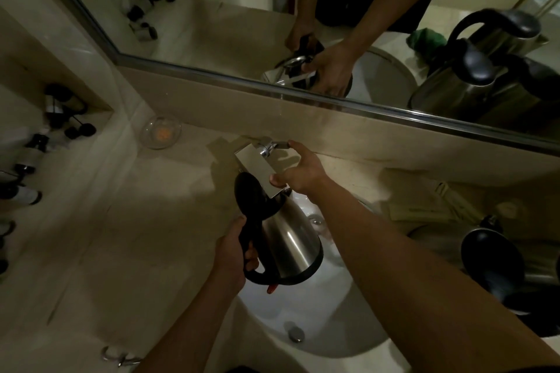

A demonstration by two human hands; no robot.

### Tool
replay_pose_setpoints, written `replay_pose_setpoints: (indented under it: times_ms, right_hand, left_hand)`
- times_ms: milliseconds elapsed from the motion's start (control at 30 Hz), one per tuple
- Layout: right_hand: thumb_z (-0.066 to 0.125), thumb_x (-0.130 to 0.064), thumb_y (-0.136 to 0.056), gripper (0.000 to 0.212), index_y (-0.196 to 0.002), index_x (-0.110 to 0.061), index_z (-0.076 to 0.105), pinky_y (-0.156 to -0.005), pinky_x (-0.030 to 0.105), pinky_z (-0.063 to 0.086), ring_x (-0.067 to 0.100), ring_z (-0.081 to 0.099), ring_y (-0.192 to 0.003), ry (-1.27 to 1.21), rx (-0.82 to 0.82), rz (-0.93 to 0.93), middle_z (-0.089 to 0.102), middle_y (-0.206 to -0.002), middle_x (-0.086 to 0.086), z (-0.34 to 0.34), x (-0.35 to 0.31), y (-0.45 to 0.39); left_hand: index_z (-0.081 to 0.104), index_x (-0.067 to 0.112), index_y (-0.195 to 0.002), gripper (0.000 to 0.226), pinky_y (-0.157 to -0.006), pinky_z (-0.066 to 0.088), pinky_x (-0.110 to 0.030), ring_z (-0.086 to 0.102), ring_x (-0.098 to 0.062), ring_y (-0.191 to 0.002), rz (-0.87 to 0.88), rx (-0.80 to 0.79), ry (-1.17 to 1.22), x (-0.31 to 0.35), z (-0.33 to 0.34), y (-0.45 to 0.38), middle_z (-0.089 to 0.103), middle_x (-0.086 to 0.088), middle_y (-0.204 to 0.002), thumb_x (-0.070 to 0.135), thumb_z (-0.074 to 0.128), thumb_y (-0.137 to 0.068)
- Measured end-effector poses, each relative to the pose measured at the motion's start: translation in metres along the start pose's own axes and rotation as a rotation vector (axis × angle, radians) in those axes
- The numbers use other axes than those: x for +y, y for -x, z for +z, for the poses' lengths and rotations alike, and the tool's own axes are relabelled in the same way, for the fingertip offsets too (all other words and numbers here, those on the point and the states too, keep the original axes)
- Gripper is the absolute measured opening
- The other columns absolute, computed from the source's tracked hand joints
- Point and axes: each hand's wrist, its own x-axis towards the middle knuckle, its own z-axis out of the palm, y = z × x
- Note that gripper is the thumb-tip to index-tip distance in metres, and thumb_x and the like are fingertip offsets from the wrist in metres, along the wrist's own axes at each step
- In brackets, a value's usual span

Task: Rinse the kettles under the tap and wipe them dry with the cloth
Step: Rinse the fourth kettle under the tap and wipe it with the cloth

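- Rinsing step: left hand point(233, 254) gripping handle of kettle point(288, 239), tilted over sink point(342, 330) under tap point(257, 169)
- Right hand point(298, 169) holding tap lever
- Next, probably: opening the water, keeping mouth under spout

— Where does the lens sit?
— On the person's head, tilted steeply down, close over the basin point(333, 327) and tap point(257, 168).
— Any second angle?
— Only the wall mirror point(272, 24), throwing the counter back.
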Motion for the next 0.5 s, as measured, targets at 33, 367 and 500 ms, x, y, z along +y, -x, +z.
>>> replay_pose_setpoints:
  times_ms: [33, 367, 500]
  right_hand:
    - [0.086, -0.047, -0.022, 0.126, -0.141, -0.056, 0.044, -0.118, 0.056, 0.038, 0.027, 0.05, -0.137, 0.006, -0.005, 0.006, 0.048, -0.146, 0.004, 0.0, 0.0, 0.001]
    - [0.081, -0.049, -0.035, 0.121, -0.148, -0.046, 0.039, -0.115, 0.058, 0.04, 0.027, 0.049, -0.136, 0.155, 0.01, -0.072, 0.053, -0.144, 0.003, -0.005, -0.012, 0.015]
    - [0.081, -0.046, -0.043, 0.117, -0.151, -0.041, 0.037, -0.114, 0.057, 0.041, 0.026, 0.052, -0.134, 0.218, 0.023, -0.083, 0.055, -0.143, 0.001, -0.005, -0.018, 0.019]
  left_hand:
    - [0.062, 0.02, -0.06, 0.045, -0.047, 0.027, -0.029, 0.032, -0.018, -0.043, -0.001, -0.005, 0.003, 0.0, -0.001, 0.0, 0.039, -0.004, -0.054, 0.047, 0.057, -0.096]
    - [0.059, 0.019, -0.062, 0.043, -0.048, 0.027, -0.03, 0.032, -0.019, -0.044, -0.008, -0.002, -0.006, -0.002, -0.003, -0.003, 0.039, -0.005, -0.053, 0.049, 0.06, -0.092]
    - [0.058, 0.019, -0.061, 0.044, -0.048, 0.029, -0.03, 0.033, -0.02, -0.044, -0.006, -0.001, -0.019, -0.002, -0.005, -0.004, 0.04, -0.005, -0.053, 0.051, 0.06, -0.091]
